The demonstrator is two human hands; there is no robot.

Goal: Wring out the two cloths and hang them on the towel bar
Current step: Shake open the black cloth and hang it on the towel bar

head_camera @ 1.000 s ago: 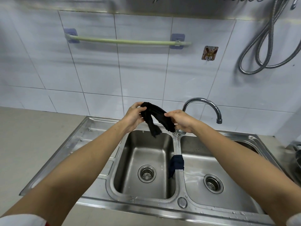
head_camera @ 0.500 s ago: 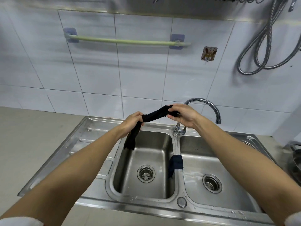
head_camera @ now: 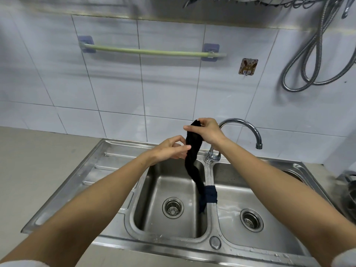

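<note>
A black cloth [head_camera: 192, 160] hangs as a long strip over the left basin [head_camera: 171, 189] of a steel double sink. My right hand [head_camera: 207, 132] pinches its top end near the tap. My left hand [head_camera: 169, 149] is beside the strip a little lower, fingers apart, with the fingertips touching the cloth. The cloth's lower end dangles free by the divider. A second, dark blue cloth [head_camera: 211, 195] is draped over the divider between the two basins. The pale green towel bar [head_camera: 154, 52] is on the tiled wall above, with nothing hanging on it.
A curved chrome tap [head_camera: 250, 128] rises behind the divider. The right basin [head_camera: 269, 199] holds some water. A metal hose [head_camera: 308, 74] loops on the wall at right, next to a small sticker hook [head_camera: 248, 66]. A dark pot [head_camera: 350, 191] sits at the right edge.
The cloth was stretched sideways between both hands. My left hand has let go of its end, my right hand has risen, and the cloth now hangs straight down.
</note>
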